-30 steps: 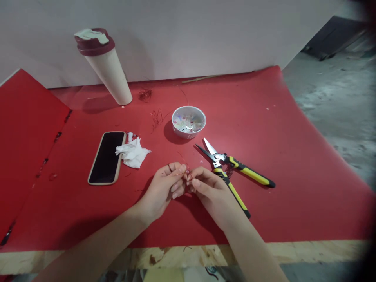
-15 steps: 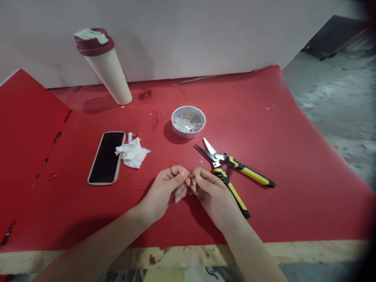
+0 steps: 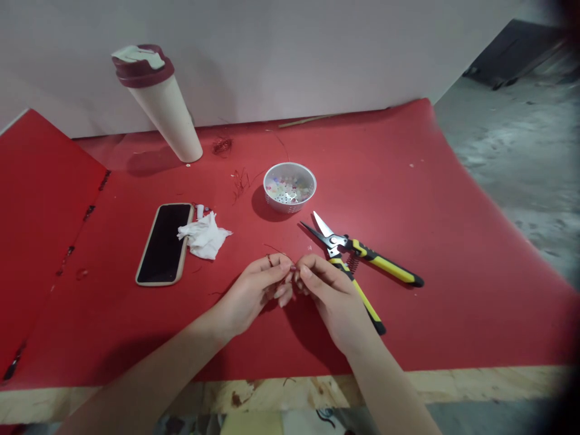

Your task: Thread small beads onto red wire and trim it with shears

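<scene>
Pinching a thin red wire (image 3: 273,249) between both hands, left hand (image 3: 254,291) and right hand (image 3: 328,294) are meeting fingertip to fingertip for fine control, each grip clenched on it.

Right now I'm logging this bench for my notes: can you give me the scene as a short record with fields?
left hand: pinching thin red wire
right hand: fingertips meet the left at a small dark bead
snips: yellow-handled, blades open, beside right hand
bowl: white, holds beads
phone: face up, left of crumpled tissue
tumbler: far left, lid on
surface: red mat
</scene>
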`<state>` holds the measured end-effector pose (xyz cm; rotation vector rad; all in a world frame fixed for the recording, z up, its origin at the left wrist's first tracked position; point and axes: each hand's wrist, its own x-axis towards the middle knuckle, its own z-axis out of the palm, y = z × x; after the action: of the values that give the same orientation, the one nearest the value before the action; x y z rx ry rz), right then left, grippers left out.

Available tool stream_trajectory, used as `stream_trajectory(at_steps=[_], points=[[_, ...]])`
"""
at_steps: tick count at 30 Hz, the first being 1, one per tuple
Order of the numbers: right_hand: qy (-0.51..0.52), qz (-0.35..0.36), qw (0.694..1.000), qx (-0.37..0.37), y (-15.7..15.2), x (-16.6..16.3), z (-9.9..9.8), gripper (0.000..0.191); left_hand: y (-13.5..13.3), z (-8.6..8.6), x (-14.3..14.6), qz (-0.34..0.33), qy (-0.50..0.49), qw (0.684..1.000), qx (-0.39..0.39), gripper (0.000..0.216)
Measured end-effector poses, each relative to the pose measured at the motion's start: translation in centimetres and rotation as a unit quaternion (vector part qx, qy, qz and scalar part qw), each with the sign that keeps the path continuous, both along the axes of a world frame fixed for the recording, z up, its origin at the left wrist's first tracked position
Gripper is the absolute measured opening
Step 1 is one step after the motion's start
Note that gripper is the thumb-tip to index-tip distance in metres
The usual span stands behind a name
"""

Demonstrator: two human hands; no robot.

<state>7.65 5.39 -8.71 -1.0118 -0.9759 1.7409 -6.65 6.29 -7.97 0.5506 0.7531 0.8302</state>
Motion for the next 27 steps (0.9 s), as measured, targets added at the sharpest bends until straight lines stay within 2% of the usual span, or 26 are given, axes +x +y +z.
stream_trajectory(at_steps=[6,14,22,27], points=[[-0.044,0.004,0.998,0.051,-0.1,0.0,-0.1,0.023,0.0,-0.2,0.0,0.017,-0.003,1.000,0.000,0.022],[-0.032,0.021,0.999,0.033,-0.1,-0.5,0.7,0.014,0.0,0.2,0.1,0.023,0.018,1.000,0.000,0.021],[-0.119,-0.077,0.989,0.047,0.1,-0.2,1.0,0.013,-0.1,-0.2,0.3,0.031,0.031,0.998,0.035,0.018],[-0.118,-0.063,0.989,0.055,0.0,-0.3,0.9,0.017,-0.2,-0.2,0.3,-0.002,0.071,0.996,0.055,0.023]])
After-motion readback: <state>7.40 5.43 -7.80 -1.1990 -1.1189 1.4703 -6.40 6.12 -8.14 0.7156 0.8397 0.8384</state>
